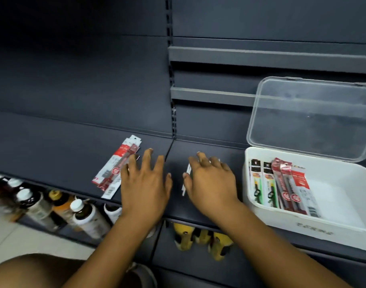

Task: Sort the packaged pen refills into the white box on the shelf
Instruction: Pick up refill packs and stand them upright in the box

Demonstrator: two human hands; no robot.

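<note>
A small pile of red-and-white packaged pen refills (117,167) lies on the dark shelf (53,146), just left of my left hand (145,183). That hand hovers flat with its fingers spread and holds nothing. My right hand (209,179) is curled over one thin white refill pack (186,179), seen edge-on at the thumb. At the right stands the white box (333,204) with its clear lid (310,119) tipped up. Several refill packs (281,186), green and red, lean against its left wall.
Below the shelf edge stand bottles with white caps (78,213) at the left and yellow items (200,238) in the middle. Two grey rails (219,55) cross the back panel above the box. My knee (28,269) shows at the bottom left.
</note>
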